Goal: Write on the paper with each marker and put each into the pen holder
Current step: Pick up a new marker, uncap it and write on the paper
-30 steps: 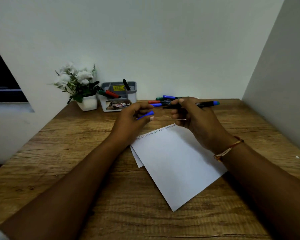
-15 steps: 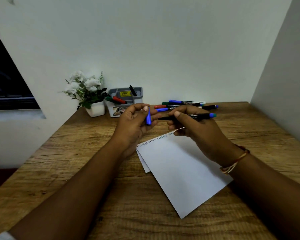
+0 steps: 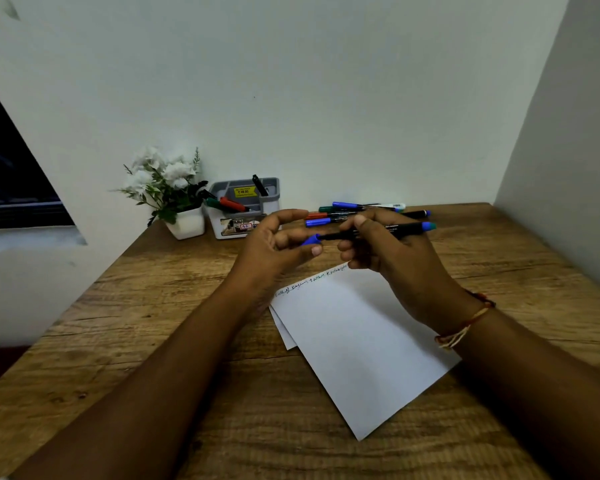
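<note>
Wood grain runs right across the table [image 3: 118, 358], and lying at an angle on it is a white sheet of paper [image 3: 361, 341], with a second sheet [image 3: 284, 334] peeking out from under its left edge. One line of handwriting [image 3: 309, 282] follows the paper's top edge.

Both hands are up above that far edge. The right hand [image 3: 395, 258] has its fingers curled round a black-barrelled marker [image 3: 388, 230], held roughly level, blue end pointing right. The left hand [image 3: 271, 251] is half curled, and its fingertips are pinching a small blue cap [image 3: 310, 240]. The cap sits right at the marker's left tip; I can't tell whether it's pushed on.

Back by the wall, a white-flowered plant [image 3: 174, 199] stands in a white pot just beside the grey pen holder [image 3: 270, 204]. The holder has a red marker [image 3: 232, 204], a green one [image 3: 213, 202] and a black one [image 3: 260, 185] in it. To its right, behind the hands, a loose cluster of markers [image 3: 343, 213] lies on the table. A thread bracelet [image 3: 465, 327] circles the right wrist.
</note>
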The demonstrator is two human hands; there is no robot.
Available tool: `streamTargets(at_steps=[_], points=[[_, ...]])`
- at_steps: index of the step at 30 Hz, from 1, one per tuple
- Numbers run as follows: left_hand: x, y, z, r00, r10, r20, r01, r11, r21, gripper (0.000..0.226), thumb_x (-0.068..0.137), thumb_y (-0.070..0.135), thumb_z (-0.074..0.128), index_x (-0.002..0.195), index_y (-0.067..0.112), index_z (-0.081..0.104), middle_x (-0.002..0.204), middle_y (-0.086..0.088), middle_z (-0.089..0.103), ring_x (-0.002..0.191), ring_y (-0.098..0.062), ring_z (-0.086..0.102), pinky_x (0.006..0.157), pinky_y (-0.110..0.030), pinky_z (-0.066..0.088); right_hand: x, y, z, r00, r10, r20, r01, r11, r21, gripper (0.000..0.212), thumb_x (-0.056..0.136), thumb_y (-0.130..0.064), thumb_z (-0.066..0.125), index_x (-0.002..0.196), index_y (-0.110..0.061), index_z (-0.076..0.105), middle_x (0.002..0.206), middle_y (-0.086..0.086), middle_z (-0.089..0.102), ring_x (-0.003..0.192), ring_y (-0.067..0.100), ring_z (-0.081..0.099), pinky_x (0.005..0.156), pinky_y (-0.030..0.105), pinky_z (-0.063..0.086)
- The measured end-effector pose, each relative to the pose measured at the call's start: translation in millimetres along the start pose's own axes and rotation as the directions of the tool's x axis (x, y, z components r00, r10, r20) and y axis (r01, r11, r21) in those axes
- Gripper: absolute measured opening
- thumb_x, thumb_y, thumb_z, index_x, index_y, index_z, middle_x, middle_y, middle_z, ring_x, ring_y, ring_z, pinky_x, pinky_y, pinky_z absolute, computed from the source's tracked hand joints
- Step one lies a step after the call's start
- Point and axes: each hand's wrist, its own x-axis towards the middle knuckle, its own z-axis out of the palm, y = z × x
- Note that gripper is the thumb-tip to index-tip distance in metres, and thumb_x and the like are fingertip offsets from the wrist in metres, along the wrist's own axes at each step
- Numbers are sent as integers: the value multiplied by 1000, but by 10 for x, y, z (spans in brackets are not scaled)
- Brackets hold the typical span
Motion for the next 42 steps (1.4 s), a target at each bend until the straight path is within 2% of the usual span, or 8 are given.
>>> streamTargets(at_steps=[7, 11, 18, 23, 30, 36, 39, 42], points=[[-3, 11, 18, 1000, 4, 21, -6, 995, 104, 58, 71, 1, 83, 121, 22, 62, 102, -21, 72, 101, -30, 70, 87, -42, 58, 34, 74, -39, 998, 42, 43, -39, 997, -70, 22, 104, -17, 55, 89, -20, 70, 75, 3, 75, 72, 14, 73, 64, 25, 57], [-14, 15, 6, 1000, -5, 31, -1, 981, 192, 58, 70, 2, 84, 120, 22, 62, 97, -13, 74, 100, -25, 71, 90, -45, 56, 61, 93, -82, 995, 70, 73, -63, 994, -93, 13, 102, -17, 60, 90, -16, 63, 78, 7, 77, 74, 17, 76, 64, 24, 57], [-39, 8, 53, 999, 0, 46, -13, 961, 277, 52, 71, 6, 84, 116, 23, 63, 89, -8, 76, 94, -19, 73, 89, -36, 55, 53, 143, -82, 993, 40, 112, -11, 968, -252, 17, 96, -23, 70, 90, -7, 71, 71, 3, 74, 63, 9, 68, 56, 20, 52], [-71, 21, 71, 998, -46, 38, 37, 976, 214, 44, 73, -3, 79, 110, 16, 63, 91, -12, 76, 90, -23, 74, 76, -26, 57, 64, 171, -75, 989, 68, 134, -41, 980, -195, 21, 95, -19, 71, 97, 2, 72, 71, 4, 70, 61, 7, 62, 59, 20, 50], [-110, 53, 29, 998, -57, 14, 55, 991, 126, 41, 72, 5, 81, 106, 9, 60, 90, -13, 76, 89, -25, 74, 71, -25, 57, 125, 233, -86, 972, 114, 205, -86, 987, -138, 21, 93, -27, 72, 96, -7, 74, 76, 1, 74, 69, 6, 66, 63, 19, 53], [-92, 55, -18, 976, 38, -213, -6, 989, 149, 22, 69, 18, 84, 89, 19, 75, 94, 3, 75, 90, -12, 71, 72, -22, 54, 182, 308, -45, 973, 218, 76, -227, 963, 145, 46, 77, -59, 68, 97, -17, 73, 85, 6, 79, 77, 10, 75, 62, 20, 57], [-72, 177, -178, 896, 135, -423, -88, 988, 129, 19, 81, 17, 77, 99, 20, 75, 100, 0, 75, 92, -11, 71, 73, -19, 55, 217, 356, -133, 996, 88, -6, -88, 984, -156, 38, 96, -52, 56, 94, -17, 70, 81, 0, 78, 73, 8, 74, 63, 25, 54], [-25, 330, -366, 729, 248, -638, -176, 969, 176, 19, 90, 8, 68, 109, 12, 68, 107, -8, 71, 93, -16, 71, 76, -22, 57, 184, 393, -194, 997, -60, 55, 78, 900, -429, 25, 102, -43, 56, 84, -29, 67, 78, -5, 76, 74, 4, 72, 67, 25, 50]])
